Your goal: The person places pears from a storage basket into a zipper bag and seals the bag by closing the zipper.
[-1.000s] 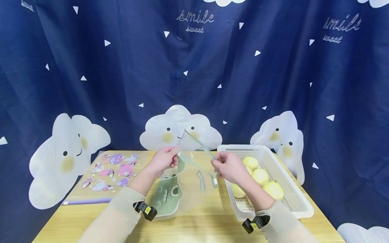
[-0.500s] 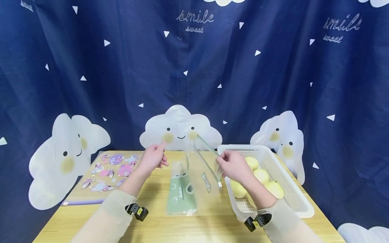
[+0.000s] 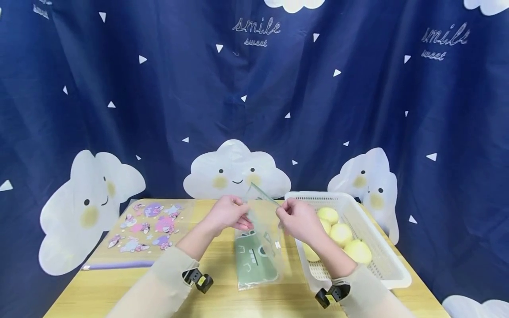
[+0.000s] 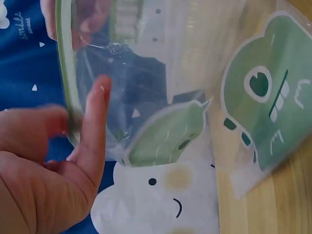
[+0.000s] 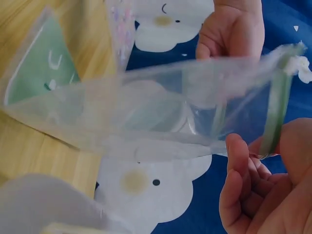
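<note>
A clear plastic zip bag with a green cartoon print and a green zip edge hangs over the table, its mouth upward and partly spread. My right hand pinches the green-edged mouth on the right; in the right wrist view, thumb and fingers meet at the green zip strip. My left hand is at the mouth's left side. In the left wrist view, its index finger is straight against the film and its blurred thumb lies by the strip, apart from that finger. The bag appears to hold nothing.
On the right stands a white plastic basket with several yellow round fruits. A flat clear bag with pink and purple prints and a purple zip lies on the left. A blue cloud-patterned curtain hangs behind the wooden table.
My left hand let go of the bag's mouth and moved left, then came back right to the edge. The bag's printed front swung right. My right hand kept its pinch.
</note>
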Available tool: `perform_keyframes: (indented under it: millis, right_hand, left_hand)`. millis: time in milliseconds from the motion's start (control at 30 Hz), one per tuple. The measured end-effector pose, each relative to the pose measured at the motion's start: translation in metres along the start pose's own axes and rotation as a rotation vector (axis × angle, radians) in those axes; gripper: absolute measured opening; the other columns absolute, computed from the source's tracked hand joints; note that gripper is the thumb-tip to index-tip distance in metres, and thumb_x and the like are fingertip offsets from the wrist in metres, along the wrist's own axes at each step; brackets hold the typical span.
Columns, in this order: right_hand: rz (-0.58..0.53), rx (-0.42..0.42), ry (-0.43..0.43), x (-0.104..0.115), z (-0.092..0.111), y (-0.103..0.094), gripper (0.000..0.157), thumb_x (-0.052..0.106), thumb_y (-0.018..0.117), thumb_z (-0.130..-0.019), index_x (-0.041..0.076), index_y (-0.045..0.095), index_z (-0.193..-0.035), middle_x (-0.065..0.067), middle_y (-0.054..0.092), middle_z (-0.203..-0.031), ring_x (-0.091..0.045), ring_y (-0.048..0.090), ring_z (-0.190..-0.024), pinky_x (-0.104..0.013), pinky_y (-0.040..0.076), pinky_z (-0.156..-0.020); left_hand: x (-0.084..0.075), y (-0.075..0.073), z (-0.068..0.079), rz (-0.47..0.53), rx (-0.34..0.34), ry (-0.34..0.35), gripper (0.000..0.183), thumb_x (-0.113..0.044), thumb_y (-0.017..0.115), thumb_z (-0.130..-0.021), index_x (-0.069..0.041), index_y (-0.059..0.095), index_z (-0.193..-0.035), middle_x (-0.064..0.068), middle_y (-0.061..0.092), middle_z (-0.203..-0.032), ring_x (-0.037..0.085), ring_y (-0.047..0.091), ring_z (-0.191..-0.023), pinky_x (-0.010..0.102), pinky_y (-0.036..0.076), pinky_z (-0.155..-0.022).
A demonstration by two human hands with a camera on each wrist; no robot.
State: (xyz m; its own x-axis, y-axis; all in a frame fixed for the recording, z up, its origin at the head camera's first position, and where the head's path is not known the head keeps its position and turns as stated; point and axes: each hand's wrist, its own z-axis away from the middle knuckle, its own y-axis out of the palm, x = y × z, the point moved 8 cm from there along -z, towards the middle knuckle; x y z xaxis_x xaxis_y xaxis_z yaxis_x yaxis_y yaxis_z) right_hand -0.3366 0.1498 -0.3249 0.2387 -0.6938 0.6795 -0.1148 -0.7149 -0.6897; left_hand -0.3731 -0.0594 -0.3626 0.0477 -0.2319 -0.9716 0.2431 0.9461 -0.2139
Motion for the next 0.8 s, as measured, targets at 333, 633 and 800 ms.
perform_keyframes:
  millis: [333,633,800]
  right_hand:
    - [0.069,0.145,0.118,-0.021,-0.015,-0.008,0.032,0.026,0.061,-0.103,0.012,0.064,-0.075,-0.002,0.071,-0.064,-0.015,0.069,-0.059,-0.026,0.051,-0.053]
    - [-0.053,0.196,0.218,-0.04,-0.021,-0.024,0.023,0.023,0.057,-0.101,0.005,0.071,-0.104,-0.007,0.076,-0.078,-0.018,0.072,-0.062,-0.028,0.052,-0.055]
    - [-0.2,0.271,0.255,-0.043,-0.02,-0.014,0.023,0.02,0.061,-0.106,0.005,0.072,-0.119,-0.008,0.076,-0.078,-0.015,0.068,-0.059,-0.022,0.046,-0.051]
  left_hand:
    - [-0.012,-0.032,0.007,-0.098,0.035,0.099,0.019,-0.002,0.065,-0.104,0.011,0.068,-0.118,0.004,0.07,-0.08,0.008,0.068,-0.063,0.021,0.063,-0.063]
    - [-0.006,-0.085,0.01,-0.093,0.015,0.04,0.038,-0.008,0.068,-0.101,0.008,0.064,-0.135,0.011,0.081,-0.087,0.014,0.08,-0.074,0.027,0.069,-0.07]
    - [-0.004,-0.088,0.01,-0.044,0.074,0.094,0.045,-0.009,0.07,-0.102,0.006,0.065,-0.144,0.014,0.084,-0.095,0.016,0.083,-0.081,0.03,0.07,-0.075]
